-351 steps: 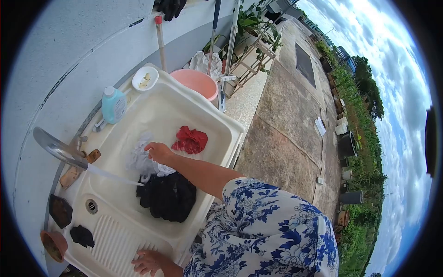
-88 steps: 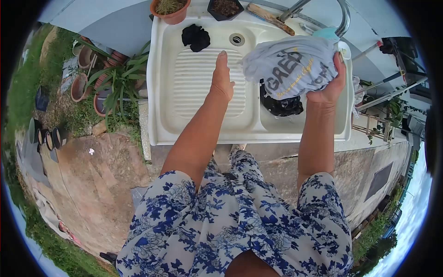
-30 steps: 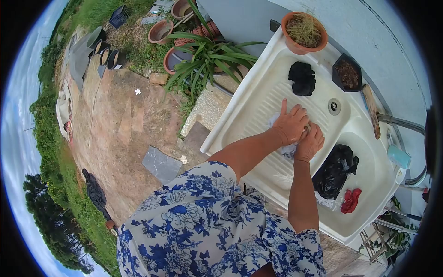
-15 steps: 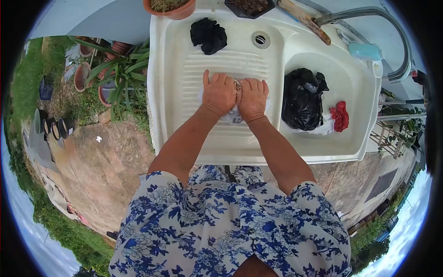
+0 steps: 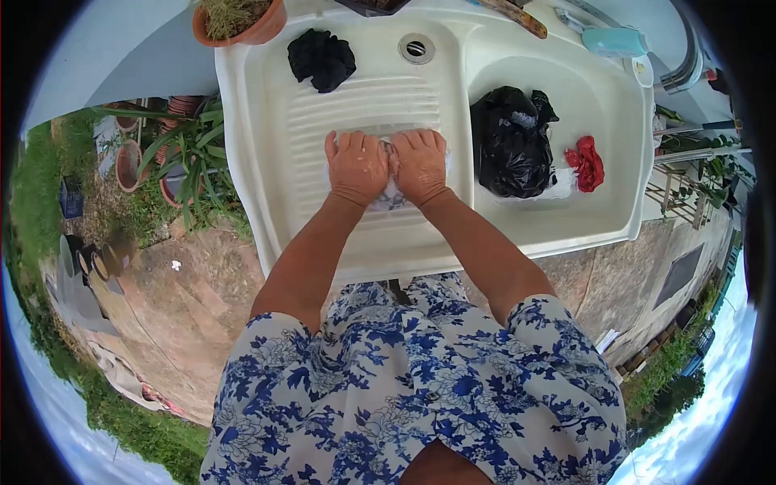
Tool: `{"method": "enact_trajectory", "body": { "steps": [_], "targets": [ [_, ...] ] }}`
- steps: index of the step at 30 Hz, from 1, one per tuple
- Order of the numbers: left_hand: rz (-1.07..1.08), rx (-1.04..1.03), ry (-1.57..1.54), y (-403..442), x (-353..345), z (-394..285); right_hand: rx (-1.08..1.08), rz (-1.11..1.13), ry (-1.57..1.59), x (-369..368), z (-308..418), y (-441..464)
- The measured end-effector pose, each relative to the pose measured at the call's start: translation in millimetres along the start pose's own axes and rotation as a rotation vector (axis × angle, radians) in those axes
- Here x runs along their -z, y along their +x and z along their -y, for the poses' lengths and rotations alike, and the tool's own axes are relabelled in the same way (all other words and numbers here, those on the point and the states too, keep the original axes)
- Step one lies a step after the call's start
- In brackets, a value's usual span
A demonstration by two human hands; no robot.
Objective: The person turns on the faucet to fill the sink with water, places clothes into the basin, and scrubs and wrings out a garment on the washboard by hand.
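My left hand [image 5: 358,167] and my right hand [image 5: 419,165] are side by side on the ribbed washboard [image 5: 311,113] of the white sink, fingers curled over a wet white-grey cloth [image 5: 390,196]. Most of that cloth is hidden under my palms. Above it on the same side lies a crumpled black cloth [image 5: 322,61], left of the drain [image 5: 416,48]. In the right basin sit a wet, shiny black bundle [image 5: 513,145] and a small red cloth [image 5: 585,164], with some white cloth or suds [image 5: 559,184] between them.
A terracotta pot [image 5: 259,26] stands at the sink's upper left corner. A wooden-handled brush [image 5: 521,16], a light-blue bottle [image 5: 614,42], a small white dish [image 5: 643,71] and the curved faucet [image 5: 691,61] are along the back right. Potted plants [image 5: 198,149] grow at the left.
Since the earliest frame, the white-grey cloth has gone from the right basin to the washboard, and both hands have come onto it. Over the last half second the view shifted slightly; the hands stay there.
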State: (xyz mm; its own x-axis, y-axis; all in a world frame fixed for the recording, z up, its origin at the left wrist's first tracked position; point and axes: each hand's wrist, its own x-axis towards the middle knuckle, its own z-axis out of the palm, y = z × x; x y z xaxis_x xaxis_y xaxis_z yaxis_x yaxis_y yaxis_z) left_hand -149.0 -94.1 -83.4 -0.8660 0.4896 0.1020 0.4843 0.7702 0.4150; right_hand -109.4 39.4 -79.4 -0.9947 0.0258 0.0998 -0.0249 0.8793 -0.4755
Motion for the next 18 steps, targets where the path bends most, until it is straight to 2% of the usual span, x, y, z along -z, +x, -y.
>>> {"method": "enact_trajectory", "body": {
  "steps": [2, 3, 5, 6, 8, 10, 11, 12, 13, 15, 17, 18],
  "targets": [
    [-0.158, 0.061, 0.067, 47.1, -0.2, 1.9, -0.154, -0.139, -0.116, -5.6, -1.0, 48.8],
    [-0.159, 0.058, 0.071, 52.5, -3.2, 2.1, -0.154, -0.142, -0.113, -11.2, -0.8, 53.5],
    [-0.286, 0.246, 0.069, 60.8, -5.4, 0.7, -0.237, -0.21, -0.112, -17.3, -1.2, 59.1],
    [-0.267, 0.244, 0.113, 50.4, -3.4, -2.3, -0.199, -0.106, -0.143, -10.9, 1.0, 50.3],
    [0.074, 0.306, 0.081, 12.6, 0.4, -5.8, -0.091, 0.106, -0.095, 2.9, 1.1, 21.8],
    [-0.08, 0.045, -0.223, -32.9, 21.5, -12.9, -0.004, 0.128, 0.043, 19.9, 11.3, -26.3],
    [-0.114, -0.07, -0.157, -53.1, 33.9, -22.8, 0.05, 0.018, 0.092, 27.1, 21.6, -52.2],
    [-0.084, -0.135, -0.128, -77.5, 26.7, -24.3, 0.053, -0.001, 0.088, 21.8, 24.6, -78.5],
    [-0.072, -0.165, -0.152, -65.4, 17.1, -14.6, 0.02, -0.013, 0.067, 18.8, 18.1, -67.9],
    [-0.037, -0.208, -0.111, -30.1, -8.6, 10.3, 0.057, 0.152, 0.04, 2.5, -1.2, -34.4],
    [0.112, 0.12, 0.073, 29.5, -5.9, 3.0, -0.127, 0.161, 0.027, 6.9, -2.7, 27.9],
    [-0.061, 0.113, 0.075, 50.3, -10.9, 3.8, -0.187, -0.011, 0.014, 0.7, -2.6, 46.0]
  ]
}}
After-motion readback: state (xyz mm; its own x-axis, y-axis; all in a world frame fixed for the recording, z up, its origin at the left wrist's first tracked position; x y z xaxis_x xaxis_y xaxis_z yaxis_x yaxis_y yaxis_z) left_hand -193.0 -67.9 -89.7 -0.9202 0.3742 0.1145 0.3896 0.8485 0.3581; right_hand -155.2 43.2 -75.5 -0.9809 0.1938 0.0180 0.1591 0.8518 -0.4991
